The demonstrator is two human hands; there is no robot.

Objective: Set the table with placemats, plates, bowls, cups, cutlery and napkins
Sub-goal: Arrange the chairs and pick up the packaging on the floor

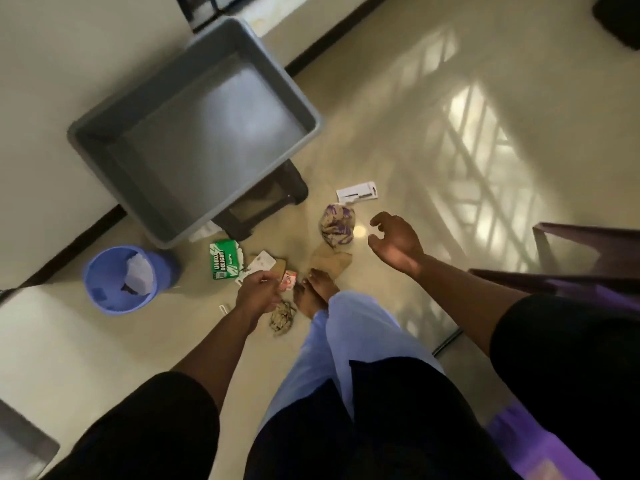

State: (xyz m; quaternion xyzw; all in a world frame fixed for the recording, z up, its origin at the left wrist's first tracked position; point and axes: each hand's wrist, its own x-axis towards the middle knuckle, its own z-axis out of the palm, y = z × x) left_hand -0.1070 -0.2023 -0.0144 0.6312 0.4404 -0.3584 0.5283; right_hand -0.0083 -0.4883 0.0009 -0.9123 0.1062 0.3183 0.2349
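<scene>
We looked straight down at a glossy tiled floor (433, 140). Our left hand (258, 292) hung at 7 o'clock from frame centre, fingers curled and pinching a small red-and-white packet (288, 282). Our right hand (394, 242) hung at 3 o'clock, fingers relaxed and spread, grasping nothing. A grey plastic tub (194, 133) sat on a dark stool (273, 206) at 11 o'clock. A blue wastebasket (121, 278) stood at 8 o'clock. Litter lay between the hands: a green carton (224, 258), a crumpled patterned wrapper (337, 225), a brown paper bag (330, 259), a white card (356, 192). No tableware was in view.
</scene>
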